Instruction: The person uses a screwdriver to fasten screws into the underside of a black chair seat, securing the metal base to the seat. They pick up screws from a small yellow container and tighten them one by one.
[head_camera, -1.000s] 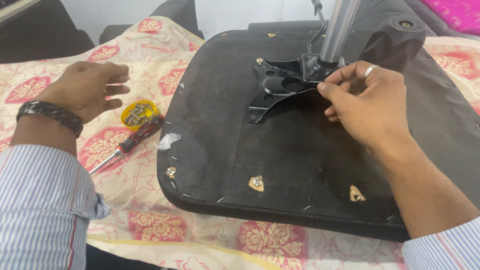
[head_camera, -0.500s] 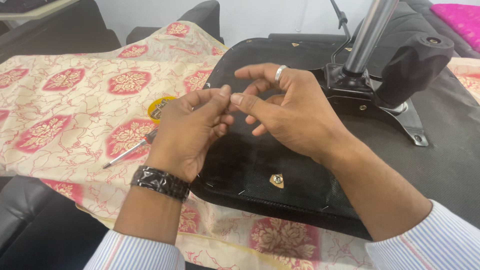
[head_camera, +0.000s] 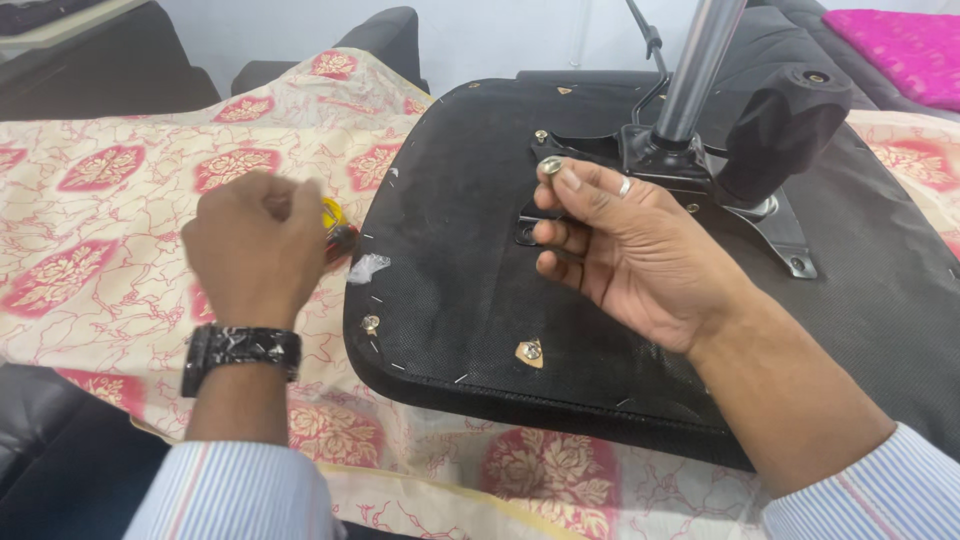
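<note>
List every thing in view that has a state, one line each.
Right hand: grip pinched on a small screw, above the seat.
Left hand: closed around the screwdriver handle, over the floral cloth.
Chair seat: upside down on the cloth.
Metal bracket: sits on the seat underside.

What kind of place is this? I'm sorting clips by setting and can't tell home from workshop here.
Probably a home or small office room used for furniture repair, not a proper workshop. An upturned black chair seat with its metal column lies on a floral cloth, and dark sofas stand behind.
</note>
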